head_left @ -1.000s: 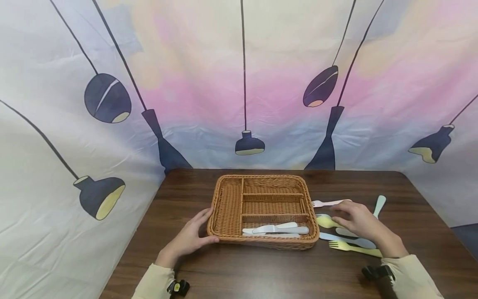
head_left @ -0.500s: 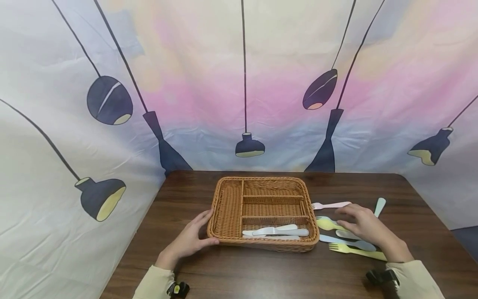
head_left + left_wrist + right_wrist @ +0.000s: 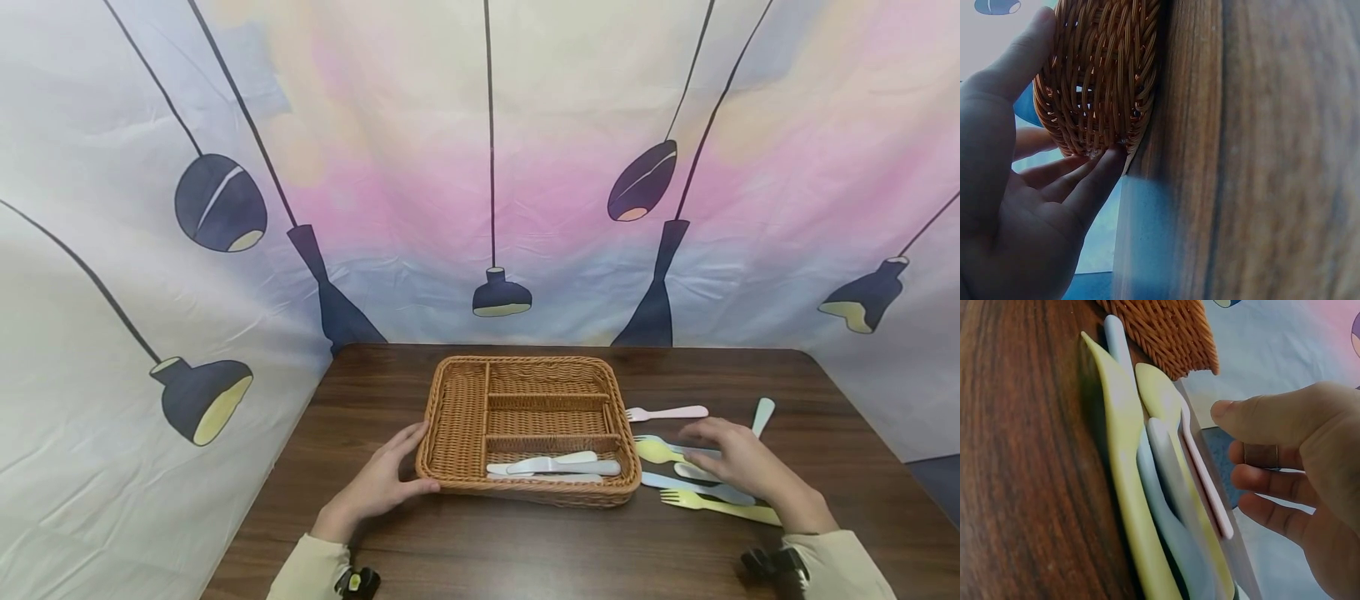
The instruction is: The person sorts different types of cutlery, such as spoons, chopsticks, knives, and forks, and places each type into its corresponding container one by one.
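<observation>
- Basket [image 3: 459, 417] in the head view stands on a brown table [image 3: 510, 550]; of its four compartments, the near right one holds pale knives [image 3: 564, 463].
- Head view, left side: the left hand [image 3: 384, 477] grips the basket's near left corner, thumb at the front, fingers along the side.
- Head view, right side: the right hand [image 3: 742, 462] hangs over cutlery right of the basket, its thumb and fingers spread apart. A pink fork [image 3: 671, 413] lies farther back, a yellow spoon [image 3: 656, 452] by the fingertips, and a yellow fork [image 3: 716, 503] nearest the person.
- Left wrist view: the basket's woven corner sits between thumb and fingers, one fingertip low down, close to the table.
- Right wrist view: the fingers bend loosely, thumb apart from them; a gap shows between fingertips and the pink fork's handle.
</observation>
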Tool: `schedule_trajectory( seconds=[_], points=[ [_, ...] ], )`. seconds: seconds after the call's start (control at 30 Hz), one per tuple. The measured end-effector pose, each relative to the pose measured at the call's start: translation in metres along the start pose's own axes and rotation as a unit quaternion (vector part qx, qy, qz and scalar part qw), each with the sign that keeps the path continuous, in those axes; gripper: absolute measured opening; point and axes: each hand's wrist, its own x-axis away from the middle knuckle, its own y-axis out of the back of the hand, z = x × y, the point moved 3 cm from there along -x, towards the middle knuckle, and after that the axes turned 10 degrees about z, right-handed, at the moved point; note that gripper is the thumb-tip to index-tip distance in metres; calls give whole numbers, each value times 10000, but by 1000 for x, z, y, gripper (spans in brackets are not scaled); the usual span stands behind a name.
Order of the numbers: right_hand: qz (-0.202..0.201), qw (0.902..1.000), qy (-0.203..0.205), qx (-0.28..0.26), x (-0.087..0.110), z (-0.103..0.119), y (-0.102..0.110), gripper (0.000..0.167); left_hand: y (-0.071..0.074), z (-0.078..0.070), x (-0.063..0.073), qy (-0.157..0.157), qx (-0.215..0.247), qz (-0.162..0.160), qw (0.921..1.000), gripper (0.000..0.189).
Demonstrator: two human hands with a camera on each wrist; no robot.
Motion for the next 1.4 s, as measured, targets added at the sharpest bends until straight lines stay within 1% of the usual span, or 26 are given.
schedule_trajectory(
  seconds=[0.2,0.37,0.63,0.9,1.13,1.4],
  points=[
    [-33,10000,-28,49,1,-3,-3,27,1,0,0,50,33,25,10000,100],
    [-21,9998,-161,128,0,-6,-5,25,1,-1,0,94,45,58,9999,100],
    [221,9987,-443,95,-2,-13,-11,23,0,0,-1,173,46,122,9998,101],
    [290,9983,-487,123,-3,-21,-18,20,0,0,-1,150,48,115,9998,100],
    [600,9966,-563,92,-5,-18,-18,19,-1,0,0,170,39,120,9998,101],
    [634,9962,-530,266,-7,-15,-17,15,0,-1,0,139,82,119,9998,100]
  ],
)
